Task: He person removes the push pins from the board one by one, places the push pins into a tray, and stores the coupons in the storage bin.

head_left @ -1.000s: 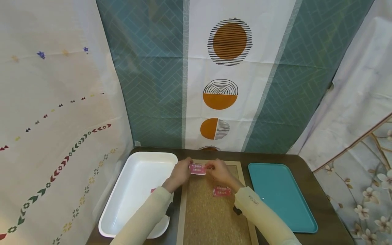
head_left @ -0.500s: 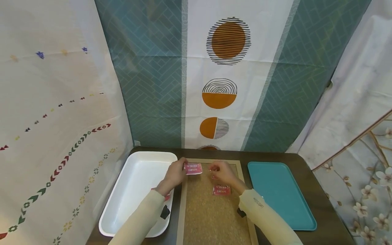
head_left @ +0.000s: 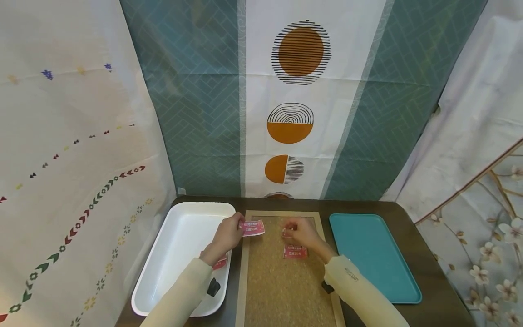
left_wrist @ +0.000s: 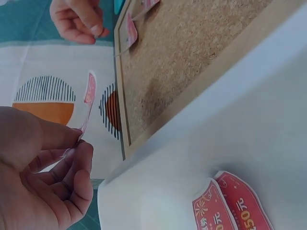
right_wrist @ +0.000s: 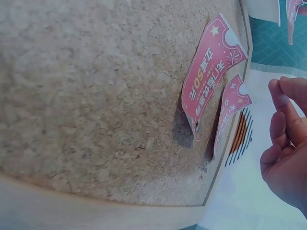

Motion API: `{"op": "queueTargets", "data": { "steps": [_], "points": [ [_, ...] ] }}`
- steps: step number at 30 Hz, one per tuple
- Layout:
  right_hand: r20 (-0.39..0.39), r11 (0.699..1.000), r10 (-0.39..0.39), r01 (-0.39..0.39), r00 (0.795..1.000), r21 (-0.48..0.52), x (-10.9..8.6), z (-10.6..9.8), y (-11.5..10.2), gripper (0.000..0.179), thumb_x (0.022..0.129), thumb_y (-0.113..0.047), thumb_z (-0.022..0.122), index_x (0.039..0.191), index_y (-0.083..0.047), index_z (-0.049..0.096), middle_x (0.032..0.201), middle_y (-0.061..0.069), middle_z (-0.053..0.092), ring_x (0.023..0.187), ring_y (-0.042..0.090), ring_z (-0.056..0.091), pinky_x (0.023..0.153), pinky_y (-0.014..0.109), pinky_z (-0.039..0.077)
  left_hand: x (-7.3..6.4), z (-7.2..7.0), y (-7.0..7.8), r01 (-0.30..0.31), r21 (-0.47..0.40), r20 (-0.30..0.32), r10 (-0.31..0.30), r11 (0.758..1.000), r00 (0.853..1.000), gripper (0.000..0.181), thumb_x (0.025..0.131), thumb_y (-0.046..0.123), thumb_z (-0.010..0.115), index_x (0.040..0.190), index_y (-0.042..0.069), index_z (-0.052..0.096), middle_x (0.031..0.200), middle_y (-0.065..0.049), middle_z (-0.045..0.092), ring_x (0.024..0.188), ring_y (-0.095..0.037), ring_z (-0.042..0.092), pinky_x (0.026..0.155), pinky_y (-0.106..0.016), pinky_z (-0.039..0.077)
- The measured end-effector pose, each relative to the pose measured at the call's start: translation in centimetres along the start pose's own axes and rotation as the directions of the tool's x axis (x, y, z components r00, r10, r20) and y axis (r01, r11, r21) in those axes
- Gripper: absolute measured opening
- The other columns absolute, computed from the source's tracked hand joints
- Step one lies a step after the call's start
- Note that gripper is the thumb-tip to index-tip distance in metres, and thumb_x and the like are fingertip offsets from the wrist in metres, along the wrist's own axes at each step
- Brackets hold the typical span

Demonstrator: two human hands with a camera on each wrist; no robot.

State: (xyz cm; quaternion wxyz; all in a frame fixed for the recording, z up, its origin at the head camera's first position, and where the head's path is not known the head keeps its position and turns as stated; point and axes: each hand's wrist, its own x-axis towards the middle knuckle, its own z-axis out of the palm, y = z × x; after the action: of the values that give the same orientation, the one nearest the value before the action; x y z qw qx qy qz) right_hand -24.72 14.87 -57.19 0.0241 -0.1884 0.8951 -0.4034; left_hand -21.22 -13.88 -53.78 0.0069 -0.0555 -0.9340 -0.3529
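My left hand [head_left: 225,237] pinches a pink coupon [head_left: 253,228] by its left end, over the upper left corner of the corkboard [head_left: 282,290]. Its thumb and fingertips grip the thin paper edge in the left wrist view. Over the board's upper right part, my right hand [head_left: 304,234] has thumb and forefinger brought together, with a tiny grey piece [left_wrist: 98,35] at the tips; its kind is too small to tell. Two more pink coupons are on the cork: a nearer coupon [right_wrist: 208,72] and a farther coupon [right_wrist: 232,98], both curling off the surface.
A white bin [head_left: 140,290] stands left of the board, with several red coupons [left_wrist: 242,203] lying in it. To the right is a teal tray [head_left: 376,254]. The dark table [head_left: 437,272] ends at a patterned curtain [head_left: 204,113] behind.
Both hands were at the coupon a second ago. The left hand has drawn it leftward, away from the right hand, uncovering a second coupon on the cork. The right hand has shifted slightly right.
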Motion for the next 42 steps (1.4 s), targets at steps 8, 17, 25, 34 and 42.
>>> {"op": "queueTargets", "data": {
  "steps": [8, 17, 25, 34, 42],
  "points": [
    [0.012, 0.999, -0.048, 0.048, 0.999, -0.014, -1.1, -0.4, 0.7, 0.008, 0.094, -0.004, 0.077, 0.101, -0.006, 0.080, 0.095, 0.005, 0.077, 0.079, 0.014, 0.058, 0.073, 0.026, 0.053, -0.8, -0.7, -0.5, 0.053, 0.005, 0.007, -0.053, 0.999, 0.999, 0.029, 0.096, 0.007, 0.075, 0.122, 0.004, 0.064, 0.094, -0.011, 0.070, 0.072, -0.017, 0.061, 0.058, -0.028, 0.053],
    [0.001, 0.999, -0.041, 0.041, 0.999, 0.000, -2.0, -0.9, 1.6, 0.008, 0.093, -0.001, 0.075, 0.098, -0.006, 0.080, 0.090, 0.003, 0.074, 0.079, 0.013, 0.060, 0.072, 0.027, 0.054, -0.7, -1.3, -0.9, 0.061, 0.018, 0.003, -0.061, 0.998, 0.998, 0.028, 0.097, 0.006, 0.072, 0.124, 0.005, 0.063, 0.084, -0.008, 0.066, 0.064, -0.016, 0.059, 0.054, -0.027, 0.050],
    [-0.018, 1.000, -0.016, 0.016, 1.000, -0.002, -2.8, -1.4, 1.9, 0.009, 0.093, 0.000, 0.075, 0.098, -0.004, 0.080, 0.091, 0.004, 0.076, 0.080, 0.013, 0.063, 0.073, 0.029, 0.056, -1.3, -1.5, -1.7, 0.078, 0.028, 0.012, -0.079, 0.997, 0.997, 0.030, 0.097, 0.007, 0.073, 0.124, 0.006, 0.062, 0.088, -0.009, 0.068, 0.066, -0.016, 0.061, 0.055, -0.027, 0.052],
    [-0.033, 0.999, 0.050, -0.050, 0.998, 0.010, -3.7, -2.0, 2.7, 0.008, 0.093, -0.007, 0.079, 0.100, -0.009, 0.081, 0.093, 0.005, 0.078, 0.081, 0.012, 0.064, 0.075, 0.029, 0.056, -2.0, -1.9, -2.3, 0.084, 0.040, -0.010, -0.084, 0.996, 0.996, 0.029, 0.098, 0.011, 0.073, 0.125, 0.007, 0.062, 0.093, -0.008, 0.071, 0.069, -0.014, 0.062, 0.061, -0.029, 0.055],
    [-0.064, 0.999, 0.053, -0.053, 0.997, -0.001, -4.3, -2.5, 3.8, 0.009, 0.090, -0.008, 0.083, 0.098, -0.006, 0.081, 0.087, 0.003, 0.077, 0.073, 0.010, 0.061, 0.064, 0.025, 0.052, -2.5, -2.7, -2.7, 0.108, 0.036, -0.038, -0.107, 0.994, 0.994, 0.030, 0.099, 0.015, 0.073, 0.126, 0.010, 0.062, 0.099, -0.009, 0.073, 0.073, -0.015, 0.064, 0.069, -0.033, 0.062]
  ]
}}
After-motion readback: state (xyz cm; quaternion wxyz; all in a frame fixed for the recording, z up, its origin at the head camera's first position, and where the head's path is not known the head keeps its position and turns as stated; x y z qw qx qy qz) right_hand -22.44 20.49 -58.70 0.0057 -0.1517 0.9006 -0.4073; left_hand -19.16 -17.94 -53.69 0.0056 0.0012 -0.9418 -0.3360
